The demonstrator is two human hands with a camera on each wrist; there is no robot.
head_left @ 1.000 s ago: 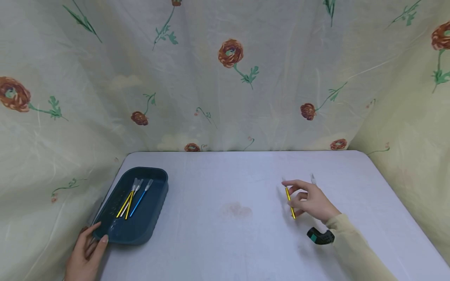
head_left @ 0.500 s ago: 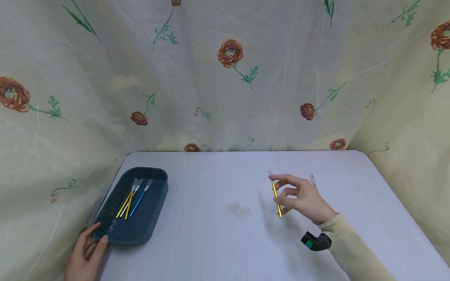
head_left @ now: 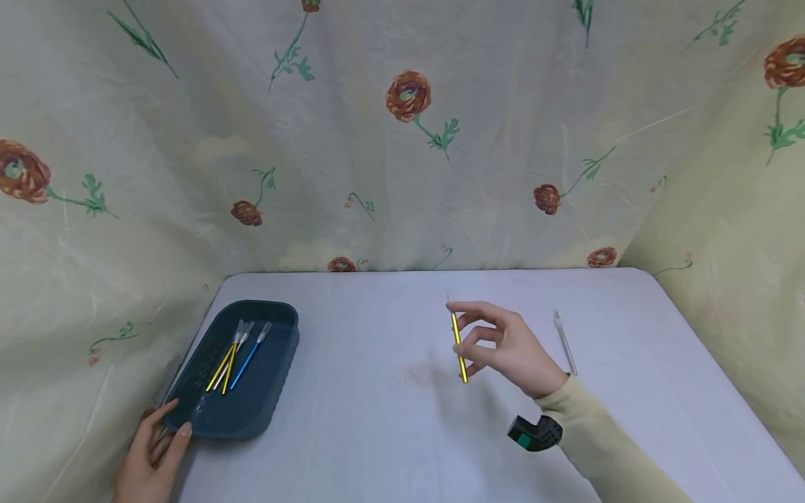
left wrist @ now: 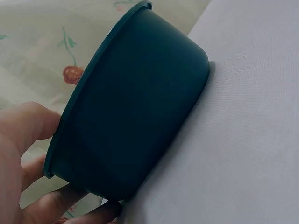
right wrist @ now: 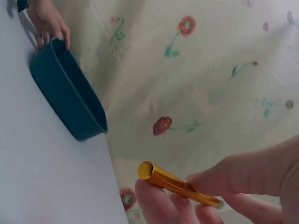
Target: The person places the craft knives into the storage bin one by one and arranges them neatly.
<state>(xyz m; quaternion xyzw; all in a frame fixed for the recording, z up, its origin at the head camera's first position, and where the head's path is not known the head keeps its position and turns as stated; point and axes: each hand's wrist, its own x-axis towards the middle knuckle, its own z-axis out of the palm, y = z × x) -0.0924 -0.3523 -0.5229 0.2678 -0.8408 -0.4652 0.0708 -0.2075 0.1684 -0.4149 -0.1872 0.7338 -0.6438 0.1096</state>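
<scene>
My right hand (head_left: 506,349) pinches a gold craft knife (head_left: 459,347) between thumb and fingers, over the middle of the table. Its clear-capped end points away from me in the head view, while the right wrist view shows the flat gold butt of the handle (right wrist: 163,178). At the left, my left hand (head_left: 151,454) grips the near left corner of a dark teal tray (head_left: 284,374). In the left wrist view, its fingers lie at the rim and below the tray's wall (left wrist: 126,98). Several capped craft knives (head_left: 228,363), gold, silver and blue (head_left: 250,358), lie inside.
A silver craft knife (head_left: 566,344) lies on the white tabletop (head_left: 365,433) at the right, beyond my right forearm. A black device (head_left: 536,433) is worn at my right wrist. Floral cloth (head_left: 490,140) hangs behind the table and along both sides.
My right hand has carried the gold craft knife leftward across the table, and the silver one now shows along its whole length. My left hand and the tray have stayed in place.
</scene>
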